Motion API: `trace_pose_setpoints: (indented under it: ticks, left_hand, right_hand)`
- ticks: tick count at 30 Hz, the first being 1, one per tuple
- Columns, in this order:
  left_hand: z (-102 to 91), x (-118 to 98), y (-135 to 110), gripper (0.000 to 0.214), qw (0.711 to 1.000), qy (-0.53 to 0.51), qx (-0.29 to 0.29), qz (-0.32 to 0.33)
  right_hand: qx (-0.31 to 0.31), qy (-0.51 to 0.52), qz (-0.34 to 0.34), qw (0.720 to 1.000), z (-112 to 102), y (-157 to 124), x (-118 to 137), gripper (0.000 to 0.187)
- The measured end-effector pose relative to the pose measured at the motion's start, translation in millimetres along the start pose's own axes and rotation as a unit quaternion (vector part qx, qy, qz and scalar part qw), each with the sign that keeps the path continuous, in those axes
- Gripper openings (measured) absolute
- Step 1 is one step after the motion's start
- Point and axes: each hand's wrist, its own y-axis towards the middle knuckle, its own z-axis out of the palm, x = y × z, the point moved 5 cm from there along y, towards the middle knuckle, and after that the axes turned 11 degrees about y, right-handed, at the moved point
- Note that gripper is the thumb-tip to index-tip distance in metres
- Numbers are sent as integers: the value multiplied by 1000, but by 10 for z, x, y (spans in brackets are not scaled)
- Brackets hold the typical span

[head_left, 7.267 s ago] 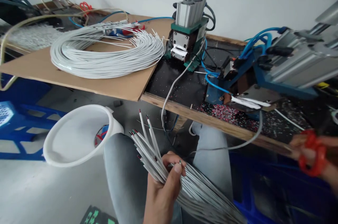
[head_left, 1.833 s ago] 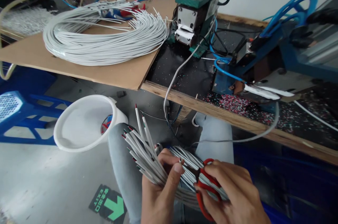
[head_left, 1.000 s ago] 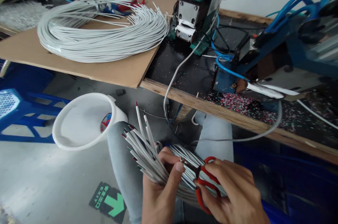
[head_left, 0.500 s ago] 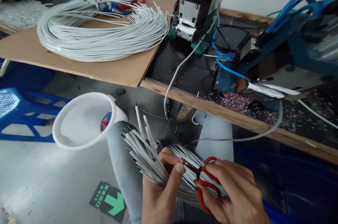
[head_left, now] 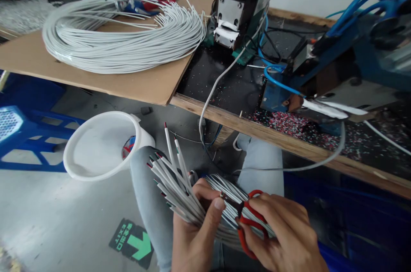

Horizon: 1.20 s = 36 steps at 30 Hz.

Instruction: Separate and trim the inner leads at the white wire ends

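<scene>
A bundle of white cables (head_left: 175, 182) is gripped in my left hand (head_left: 199, 229), its ends fanning up to the left with dark red and green wire tips showing. The thumb and forefinger of that hand pinch the end of one cable. My right hand (head_left: 282, 233) is closed around red-handled scissors (head_left: 253, 223), with fingers through the loops. The tips of the blades meet the pinched cable end, just beside my left thumb. Behind the scissors, more of the bundle lies across my lap, partly covered by both hands.
A large coil of white cable (head_left: 125, 49) lies on cardboard (head_left: 141, 88) on the bench. Two machines, a green-topped press (head_left: 227, 15) and a blue one (head_left: 346, 66), stand to its right, with coloured scraps (head_left: 289, 124) beneath. A white bucket (head_left: 96, 169) and blue stool (head_left: 35, 139) are left.
The view has shifted very slightly. Both hands, the scissors and the cables keep almost the same positions.
</scene>
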Motion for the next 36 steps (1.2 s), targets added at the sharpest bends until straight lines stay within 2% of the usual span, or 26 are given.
trace_pose_setpoints:
  ticks: [11,15,20,28,33,36]
  left_hand:
    - [21,0,24,21,1000,-3,6,19]
    - [23,19,14,22,1000,-4,9,4]
    - [24,-70,11,22,1000,7,1,23]
    - [-8,-94,18,16,1000,13,6,1]
    - [4,-156,62,18,998,37,-12,49]
    - [25,-168,78,18,998,45,-5,51]
  right_hand:
    - [-5,3,-9,1000,-15,7,23,12]
    - [-6,9,-9,1000,-38,31,19,11]
    - [-6,10,-13,1000,-40,34,34,10]
    - [-7,5,-5,1000,-21,-7,15,12]
    - [-8,-3,-19,1000,-19,4,36,11]
    - [-9,2,-20,1000,-17,16,38,10]
